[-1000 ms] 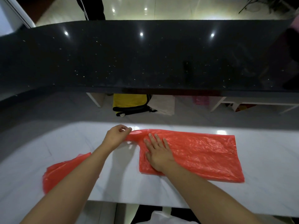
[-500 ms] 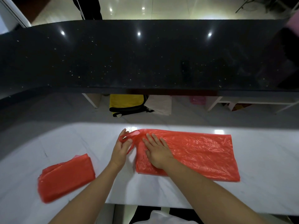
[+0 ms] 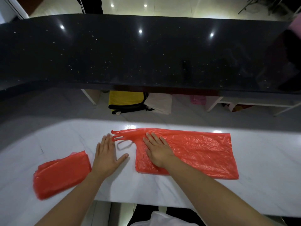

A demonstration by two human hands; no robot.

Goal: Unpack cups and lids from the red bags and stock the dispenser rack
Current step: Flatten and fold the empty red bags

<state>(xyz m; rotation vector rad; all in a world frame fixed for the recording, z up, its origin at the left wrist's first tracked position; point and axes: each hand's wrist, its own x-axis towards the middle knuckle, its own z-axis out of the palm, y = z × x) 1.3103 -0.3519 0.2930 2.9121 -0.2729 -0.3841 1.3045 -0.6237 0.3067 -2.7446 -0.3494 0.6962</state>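
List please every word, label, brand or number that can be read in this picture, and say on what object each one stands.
None: no text can be read anywhere.
Flattened red bag under the right hand: plain plastic, no print.
Folded red bag beside the left hand: plain, no print.
White counter and black ledge: only sparkles and light reflections.
Yellow bag below: no readable marking.

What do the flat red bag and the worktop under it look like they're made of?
Flat red bag: thin plastic film, by its fine crinkles, glossy sheen and stringy handles. Worktop: white with faint grey veins and a polished glare, so marble or a look-alike; cannot tell which.
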